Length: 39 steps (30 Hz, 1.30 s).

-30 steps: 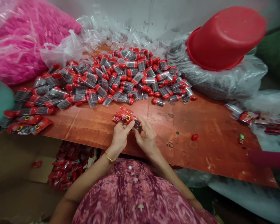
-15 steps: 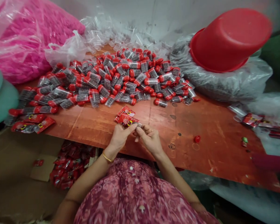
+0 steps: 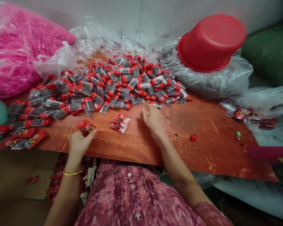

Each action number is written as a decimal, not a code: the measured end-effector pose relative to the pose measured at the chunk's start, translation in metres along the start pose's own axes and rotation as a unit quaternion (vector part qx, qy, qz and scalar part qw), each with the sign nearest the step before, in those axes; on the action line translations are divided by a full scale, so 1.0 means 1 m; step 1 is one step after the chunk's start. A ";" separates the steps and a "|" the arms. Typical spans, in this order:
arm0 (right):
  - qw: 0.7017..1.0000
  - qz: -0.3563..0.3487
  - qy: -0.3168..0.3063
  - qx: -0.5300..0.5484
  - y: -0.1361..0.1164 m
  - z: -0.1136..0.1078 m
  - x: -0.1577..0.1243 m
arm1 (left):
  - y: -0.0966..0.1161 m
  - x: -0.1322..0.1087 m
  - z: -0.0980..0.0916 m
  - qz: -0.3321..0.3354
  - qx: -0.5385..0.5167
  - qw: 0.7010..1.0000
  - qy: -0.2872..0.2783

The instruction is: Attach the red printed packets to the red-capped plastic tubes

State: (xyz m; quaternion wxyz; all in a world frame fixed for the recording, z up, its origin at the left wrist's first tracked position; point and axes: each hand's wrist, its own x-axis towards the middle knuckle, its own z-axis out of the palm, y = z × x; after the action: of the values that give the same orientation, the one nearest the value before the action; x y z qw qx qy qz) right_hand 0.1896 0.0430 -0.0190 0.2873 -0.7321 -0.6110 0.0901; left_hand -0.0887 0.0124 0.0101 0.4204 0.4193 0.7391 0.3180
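My left hand (image 3: 81,142) is closed on a small red printed packet (image 3: 85,126), pinched between thumb and fingers above the table's front left part. My right hand (image 3: 154,121) reaches to the front edge of a heap of clear tubes with red caps (image 3: 122,78). Its fingers are smeared by motion, close to a single red-capped tube (image 3: 156,104); whether they touch it I cannot tell. Between my hands, a few red printed cards (image 3: 120,121) lie overlapping on the wooden table (image 3: 132,146).
More red packets (image 3: 37,138) lie at the table's left edge, above a carton (image 3: 11,175). A red tub (image 3: 212,44) rests upside down on a filled clear bag (image 3: 209,81). A pink-filled bag (image 3: 25,50) stands back left. One red cap (image 3: 193,137) lies at right.
My hands have parted from the middle. The left went left carrying the red packet; the right moved forward toward the tubes. The view has shifted slightly.
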 end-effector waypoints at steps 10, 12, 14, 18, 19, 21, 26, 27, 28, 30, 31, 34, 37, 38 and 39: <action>0.980 -0.055 -0.051 -0.186 0.048 0.003 -0.007 | 0.010 -0.006 0.000 0.279 0.294 0.884 0.231; 0.982 -0.066 -0.046 -0.169 0.042 0.006 -0.021 | 0.015 -0.009 0.033 0.355 0.276 0.886 0.112; 0.984 -0.072 -0.043 -0.154 0.039 0.010 -0.031 | 0.019 -0.006 0.065 0.378 0.275 0.883 0.053; 0.989 -0.086 -0.022 -0.114 0.039 0.012 -0.040 | 0.021 0.012 0.100 0.381 0.309 0.872 -0.007; 0.991 -0.089 -0.010 -0.102 0.038 0.011 -0.041 | 0.019 0.016 0.102 0.374 0.317 0.871 -0.016; 0.992 -0.096 0.016 -0.080 0.032 0.008 -0.043 | 0.015 0.021 0.103 0.367 0.327 0.870 -0.027; 0.993 -0.118 0.003 0.002 -0.002 0.009 -0.041 | 0.007 0.014 0.102 0.387 0.285 0.877 -0.003; 0.994 -0.108 -0.012 0.029 -0.009 0.012 -0.039 | 0.007 0.011 0.102 0.385 0.271 0.882 0.008; 0.993 -0.092 -0.030 0.062 -0.015 0.015 -0.036 | 0.007 0.009 0.102 0.380 0.257 0.888 0.017; 0.985 -0.047 -0.073 0.152 -0.024 0.024 -0.030 | 0.010 0.004 0.102 0.372 0.231 0.899 0.028; 0.973 -0.022 -0.092 0.211 -0.027 0.028 -0.027 | 0.012 0.001 0.101 0.369 0.218 0.903 0.030; 0.916 0.038 -0.105 0.386 -0.030 0.035 -0.021 | 0.020 -0.006 0.099 0.366 0.169 0.915 0.029; 0.875 0.062 -0.084 0.472 -0.029 0.031 -0.021 | 0.027 -0.013 0.096 0.325 0.085 0.942 0.020; 0.870 0.063 -0.082 0.482 -0.028 0.028 -0.022 | 0.029 -0.015 0.096 0.294 0.052 0.954 0.000; 0.868 0.062 -0.082 0.486 -0.027 0.025 -0.024 | 0.030 -0.016 0.096 0.257 0.018 0.966 -0.033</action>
State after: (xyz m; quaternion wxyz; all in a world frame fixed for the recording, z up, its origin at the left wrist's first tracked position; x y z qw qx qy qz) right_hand 0.1488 0.0310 -0.0301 0.5495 -0.5262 -0.4648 0.4529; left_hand 0.0124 0.0232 -0.0020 0.3413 0.6129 0.5978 0.3879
